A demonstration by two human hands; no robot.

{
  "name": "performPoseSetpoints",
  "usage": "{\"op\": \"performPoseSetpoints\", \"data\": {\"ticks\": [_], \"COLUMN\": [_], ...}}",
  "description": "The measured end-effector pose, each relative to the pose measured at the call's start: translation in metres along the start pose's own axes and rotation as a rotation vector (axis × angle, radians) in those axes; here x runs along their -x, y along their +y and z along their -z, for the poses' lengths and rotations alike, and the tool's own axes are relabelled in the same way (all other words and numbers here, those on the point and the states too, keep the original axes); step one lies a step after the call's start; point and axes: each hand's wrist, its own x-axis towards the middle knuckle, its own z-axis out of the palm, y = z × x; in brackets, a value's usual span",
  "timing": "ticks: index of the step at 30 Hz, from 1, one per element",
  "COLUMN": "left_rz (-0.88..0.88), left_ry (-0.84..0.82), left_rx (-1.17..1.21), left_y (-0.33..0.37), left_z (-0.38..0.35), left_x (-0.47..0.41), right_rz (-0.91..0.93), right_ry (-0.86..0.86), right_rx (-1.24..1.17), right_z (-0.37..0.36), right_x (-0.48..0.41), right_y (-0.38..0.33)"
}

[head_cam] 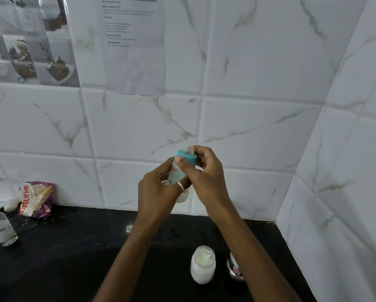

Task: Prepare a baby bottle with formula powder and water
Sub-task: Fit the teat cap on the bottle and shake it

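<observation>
Now baby bottle (175,170) is held up over black surface (73,247), L hand (158,188) grip wrapped round its body & R hand (206,173) grip clamped on teal collar (189,161). Jar (203,267) of white powder stands open on surface below.

The left hand (158,190) and right hand (206,175) cover the middle of the clear baby bottle with teal collar (190,159), and its teat (191,147) is blurred. Text on the white printed sheet (132,44) is illegible (too small); the right forearm (250,247) half hides a shiny metal object (233,270).
</observation>
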Motion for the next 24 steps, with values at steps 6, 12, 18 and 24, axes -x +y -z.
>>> {"op": "performPoseSetpoints", "data": {"ticks": [6, 12, 18, 24], "left_rz": [0.071, 0.094, 0.095, -0.021], "left_ry": [-0.304, -0.502, -0.398, -0.167], "left_rx": [0.251, 0.587, 0.470, 0.184], "left_y": [0.003, -0.004, 0.002, 0.014], "left_z": [0.015, 0.020, 0.021, 0.009], "left_x": [-0.007, -0.016, -0.013, 0.000], "right_rz": [0.009, 0.003, 0.024, 0.019], "right_ry": [-0.273, -0.526, -0.429, -0.233], "right_rx": [-0.100, -0.201, -0.132, -0.124], "right_z": [0.017, 0.031, 0.029, 0.013], "right_x": [-0.011, -0.016, -0.016, -0.012], "right_y": [-0.011, -0.028, -0.030, -0.027]}}
